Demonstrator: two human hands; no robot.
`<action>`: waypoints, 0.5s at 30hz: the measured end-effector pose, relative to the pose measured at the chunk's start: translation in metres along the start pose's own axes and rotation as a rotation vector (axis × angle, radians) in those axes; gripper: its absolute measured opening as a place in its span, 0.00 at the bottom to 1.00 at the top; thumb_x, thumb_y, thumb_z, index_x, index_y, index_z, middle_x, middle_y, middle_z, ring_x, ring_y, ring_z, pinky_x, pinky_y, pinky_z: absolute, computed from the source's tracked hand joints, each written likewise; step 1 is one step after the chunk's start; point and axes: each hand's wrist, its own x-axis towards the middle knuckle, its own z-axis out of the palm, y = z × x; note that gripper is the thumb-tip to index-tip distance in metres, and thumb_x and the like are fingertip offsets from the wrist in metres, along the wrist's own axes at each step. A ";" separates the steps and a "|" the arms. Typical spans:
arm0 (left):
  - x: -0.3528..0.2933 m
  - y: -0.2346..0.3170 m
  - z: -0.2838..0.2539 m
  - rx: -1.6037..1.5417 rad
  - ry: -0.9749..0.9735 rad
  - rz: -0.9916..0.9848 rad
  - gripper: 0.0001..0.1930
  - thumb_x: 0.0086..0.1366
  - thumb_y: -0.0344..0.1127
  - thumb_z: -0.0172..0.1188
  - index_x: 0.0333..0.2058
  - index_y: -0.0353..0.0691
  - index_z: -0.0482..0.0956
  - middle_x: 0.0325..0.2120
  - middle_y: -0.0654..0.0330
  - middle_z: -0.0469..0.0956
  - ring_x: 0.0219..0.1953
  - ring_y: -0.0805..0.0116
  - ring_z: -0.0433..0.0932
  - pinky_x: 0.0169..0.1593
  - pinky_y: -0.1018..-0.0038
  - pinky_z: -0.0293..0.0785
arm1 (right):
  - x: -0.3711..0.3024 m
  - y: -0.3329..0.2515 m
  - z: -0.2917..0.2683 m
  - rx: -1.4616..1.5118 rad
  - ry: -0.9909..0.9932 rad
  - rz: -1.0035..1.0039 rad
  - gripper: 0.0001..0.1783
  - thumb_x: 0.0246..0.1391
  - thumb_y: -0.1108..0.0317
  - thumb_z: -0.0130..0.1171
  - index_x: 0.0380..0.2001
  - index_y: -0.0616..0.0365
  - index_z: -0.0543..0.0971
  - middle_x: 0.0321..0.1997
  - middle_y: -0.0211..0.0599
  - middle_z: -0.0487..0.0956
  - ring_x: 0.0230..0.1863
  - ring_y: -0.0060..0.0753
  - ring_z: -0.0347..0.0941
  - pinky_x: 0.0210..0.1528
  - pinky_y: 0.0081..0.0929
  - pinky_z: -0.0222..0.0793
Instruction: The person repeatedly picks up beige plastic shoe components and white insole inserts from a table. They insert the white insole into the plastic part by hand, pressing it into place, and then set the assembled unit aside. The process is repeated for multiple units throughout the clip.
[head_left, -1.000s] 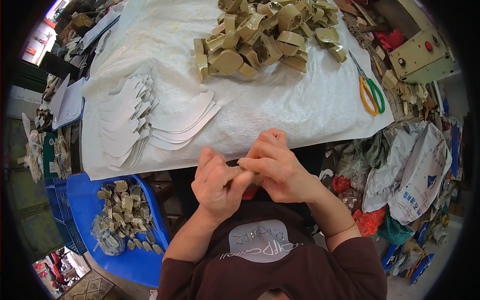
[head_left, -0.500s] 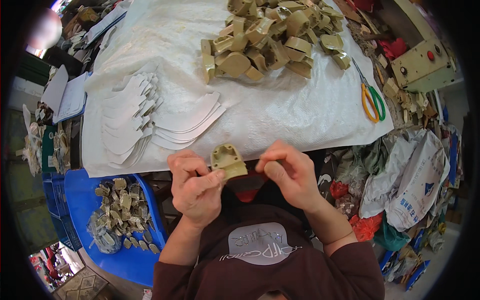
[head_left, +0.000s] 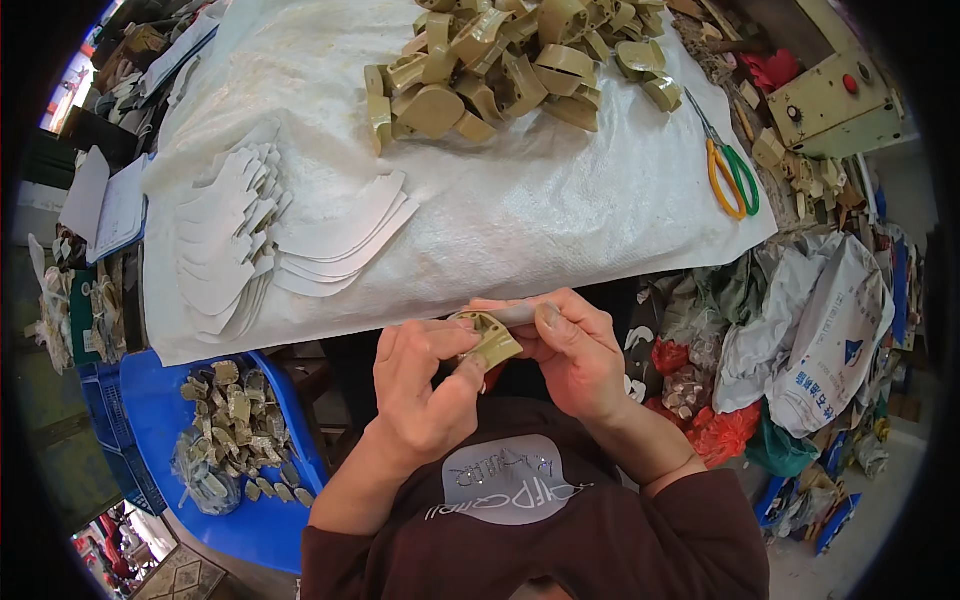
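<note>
My left hand (head_left: 425, 385) is closed round a beige moulded shoe heel (head_left: 498, 347), its hollowed, holed end turned up. My right hand (head_left: 580, 355) meets it from the other side, thumb and fingers pinching a pale greyish strip (head_left: 516, 315) against the heel's far edge. My fingers partly cover both pieces. Ahead on the white sheet (head_left: 480, 220) lie curved white cut-outs: a stepped pile (head_left: 220, 235) and a smaller fan (head_left: 345, 240). A big heap of glossy beige heels (head_left: 500, 75) rests farther back.
Scissors with orange and green handles (head_left: 735, 180) lie at the table's right. On the left, a blue chair (head_left: 150, 420) carries small brownish-grey pieces (head_left: 240, 410). Plastic bags (head_left: 835, 340) crowd the right side, below a control box (head_left: 835, 105) with a red button.
My right hand has come in from the right to the heel, where the pale strip now shows. The heel has tilted and moved slightly right. The whole view has shifted a little.
</note>
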 end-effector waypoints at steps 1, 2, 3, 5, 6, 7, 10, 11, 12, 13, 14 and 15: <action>0.001 0.002 0.000 0.037 -0.019 -0.004 0.13 0.37 0.25 0.62 0.26 0.37 0.72 0.31 0.56 0.73 0.28 0.61 0.74 0.27 0.70 0.59 | -0.002 -0.001 0.002 -0.040 0.010 0.012 0.17 0.67 0.65 0.40 0.47 0.70 0.70 0.51 0.53 0.75 0.51 0.41 0.74 0.53 0.36 0.73; 0.001 0.004 0.000 0.074 -0.038 -0.008 0.13 0.37 0.25 0.62 0.25 0.38 0.72 0.30 0.56 0.73 0.27 0.62 0.73 0.27 0.70 0.59 | -0.003 -0.002 0.004 -0.080 0.019 0.025 0.18 0.67 0.65 0.40 0.47 0.71 0.70 0.51 0.52 0.76 0.51 0.40 0.75 0.53 0.35 0.73; 0.002 0.006 0.000 0.114 -0.057 -0.011 0.12 0.37 0.25 0.62 0.25 0.38 0.71 0.30 0.56 0.73 0.27 0.62 0.72 0.27 0.70 0.59 | -0.003 -0.002 0.006 -0.118 0.026 0.038 0.18 0.67 0.65 0.40 0.48 0.71 0.70 0.50 0.52 0.76 0.51 0.39 0.75 0.52 0.34 0.74; 0.005 0.009 0.002 0.155 -0.076 -0.022 0.11 0.38 0.25 0.62 0.24 0.38 0.71 0.29 0.57 0.72 0.25 0.63 0.70 0.26 0.70 0.58 | -0.002 0.000 0.008 -0.251 0.020 0.017 0.20 0.67 0.64 0.40 0.50 0.72 0.69 0.48 0.50 0.77 0.49 0.37 0.76 0.51 0.31 0.73; 0.007 0.010 0.003 0.176 -0.082 -0.025 0.11 0.38 0.25 0.61 0.24 0.38 0.71 0.28 0.57 0.71 0.25 0.63 0.69 0.26 0.70 0.57 | -0.001 -0.001 0.009 -0.318 0.013 0.005 0.20 0.67 0.64 0.40 0.51 0.72 0.69 0.48 0.50 0.78 0.47 0.36 0.76 0.51 0.29 0.73; 0.008 0.010 0.002 0.196 -0.106 -0.040 0.11 0.38 0.25 0.61 0.24 0.38 0.71 0.28 0.57 0.71 0.25 0.63 0.69 0.26 0.70 0.57 | -0.001 -0.002 0.009 -0.428 0.005 0.001 0.21 0.67 0.63 0.40 0.51 0.72 0.70 0.46 0.48 0.78 0.46 0.35 0.77 0.50 0.28 0.73; 0.009 0.009 0.000 0.185 -0.140 -0.104 0.11 0.39 0.23 0.62 0.24 0.38 0.71 0.28 0.57 0.72 0.25 0.63 0.69 0.26 0.70 0.58 | 0.001 -0.002 0.005 -0.642 -0.035 -0.043 0.22 0.67 0.60 0.40 0.50 0.70 0.71 0.44 0.44 0.79 0.42 0.31 0.77 0.47 0.26 0.73; 0.009 0.006 0.000 0.137 -0.128 -0.140 0.11 0.40 0.22 0.62 0.24 0.38 0.71 0.29 0.57 0.72 0.26 0.63 0.70 0.27 0.70 0.60 | 0.002 0.001 -0.001 -0.635 -0.060 -0.076 0.23 0.67 0.59 0.40 0.50 0.69 0.72 0.44 0.43 0.79 0.42 0.30 0.77 0.46 0.25 0.73; 0.008 0.004 0.000 0.094 -0.115 -0.178 0.12 0.41 0.21 0.63 0.25 0.38 0.71 0.29 0.56 0.73 0.27 0.63 0.71 0.27 0.70 0.62 | 0.005 0.002 -0.006 -0.626 -0.089 -0.108 0.23 0.67 0.57 0.40 0.50 0.68 0.72 0.43 0.41 0.79 0.41 0.29 0.77 0.45 0.25 0.73; 0.004 0.003 0.000 -0.005 -0.078 -0.252 0.11 0.45 0.20 0.63 0.26 0.38 0.71 0.30 0.55 0.74 0.29 0.63 0.73 0.31 0.71 0.65 | 0.009 -0.003 -0.010 -0.579 -0.122 -0.036 0.24 0.67 0.55 0.41 0.50 0.67 0.72 0.46 0.44 0.78 0.43 0.30 0.76 0.46 0.26 0.72; -0.003 0.003 0.001 -0.105 -0.041 -0.325 0.10 0.49 0.19 0.63 0.28 0.37 0.71 0.31 0.54 0.75 0.32 0.63 0.75 0.34 0.71 0.69 | 0.014 -0.013 -0.014 -0.531 -0.154 0.035 0.25 0.66 0.53 0.41 0.50 0.66 0.71 0.49 0.46 0.77 0.45 0.32 0.76 0.48 0.28 0.72; -0.005 0.003 0.001 -0.214 -0.006 -0.394 0.10 0.53 0.19 0.63 0.29 0.36 0.71 0.32 0.53 0.76 0.34 0.63 0.77 0.38 0.72 0.72 | 0.019 -0.021 -0.017 -0.488 -0.177 0.103 0.26 0.66 0.51 0.42 0.51 0.65 0.70 0.52 0.49 0.75 0.48 0.34 0.75 0.49 0.30 0.72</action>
